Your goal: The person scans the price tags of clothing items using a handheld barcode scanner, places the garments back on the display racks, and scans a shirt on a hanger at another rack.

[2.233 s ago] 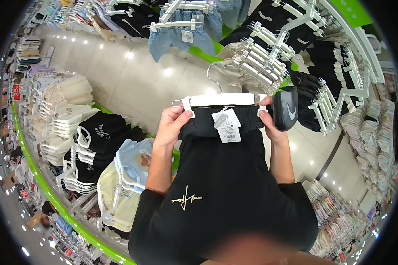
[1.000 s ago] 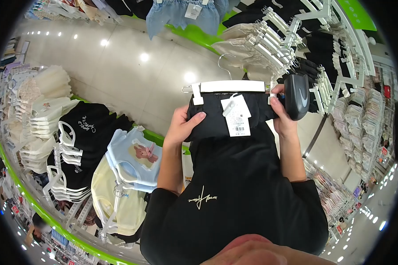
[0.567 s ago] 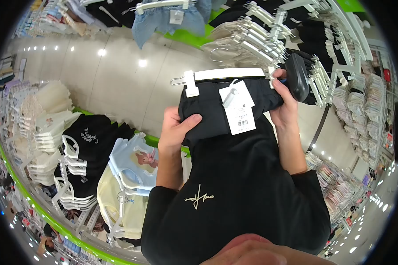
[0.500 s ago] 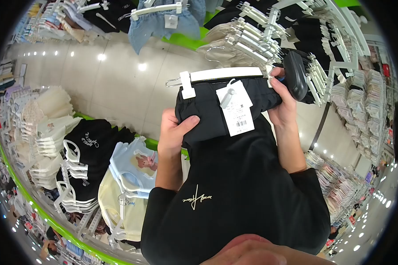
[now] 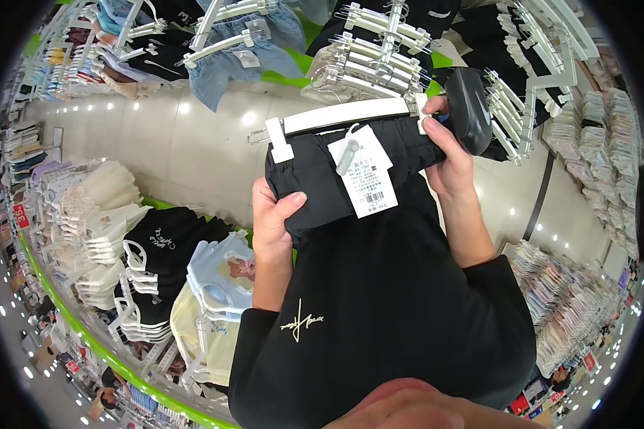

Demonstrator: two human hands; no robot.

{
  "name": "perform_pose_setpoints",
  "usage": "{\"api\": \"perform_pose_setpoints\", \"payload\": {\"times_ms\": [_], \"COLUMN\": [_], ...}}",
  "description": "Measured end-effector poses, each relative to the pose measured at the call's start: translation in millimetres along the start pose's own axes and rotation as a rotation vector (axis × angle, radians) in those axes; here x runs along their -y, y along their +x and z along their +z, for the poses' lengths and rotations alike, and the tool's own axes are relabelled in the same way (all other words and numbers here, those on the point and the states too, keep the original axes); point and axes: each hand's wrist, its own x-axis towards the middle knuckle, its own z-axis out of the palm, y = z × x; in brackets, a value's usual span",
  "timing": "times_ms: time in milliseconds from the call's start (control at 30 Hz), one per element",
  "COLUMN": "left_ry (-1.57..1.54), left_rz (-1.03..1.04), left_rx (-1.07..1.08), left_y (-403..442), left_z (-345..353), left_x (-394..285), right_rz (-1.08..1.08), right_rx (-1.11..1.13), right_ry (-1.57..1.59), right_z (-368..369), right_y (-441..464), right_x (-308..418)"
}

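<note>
A black elastic-waist garment (image 5: 311, 175) hangs folded from a white clip hanger (image 5: 347, 114) in front of my chest. My left hand (image 5: 275, 214) is closed on the garment's left side, thumb on top, below the left clip. At the other end, my right hand (image 5: 447, 143) grips the hanger's right clip and the waistband edge. White paper tags (image 5: 368, 179) with printed text and a barcode lie over the middle of the garment. A dark device with a rounded body (image 5: 469, 111) is at the back of my right hand; how it is attached is hidden.
Racks surround me: denim shorts (image 5: 229, 68) at the top, beige garments on clip hangers (image 5: 372, 68) behind the held hanger, and black (image 5: 168, 239) and light blue tops (image 5: 222, 268) at the left. A green-edged shelf (image 5: 86, 343) curves along the lower left. Other people are small at lower left.
The held garment and both hands have shifted left in view. Earlier my left hand was at the left clip; now it holds the cloth below. The surrounding racks have shifted with the camera.
</note>
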Motion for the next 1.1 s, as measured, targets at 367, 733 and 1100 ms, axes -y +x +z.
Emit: {"api": "perform_pose_setpoints", "payload": {"times_ms": [367, 733, 1100], "left_ry": [0.114, 0.168, 0.322], "left_rz": [-0.031, -0.045, -0.077], "left_rx": [-0.079, -0.206, -0.115], "left_y": [-0.4, 5.6, 13.0], "left_z": [26.5, 65.5, 51.9], "left_x": [30.0, 48.2, 54.2], "right_rz": [0.084, 0.151, 0.144], "right_rx": [-0.012, -0.028, -0.020], "right_ry": [0.002, -0.001, -0.028], "right_z": [-43.2, -78.3, -86.8], "right_y": [17.1, 20.8, 13.4], "right_x": [8.9, 14.1, 15.5]}}
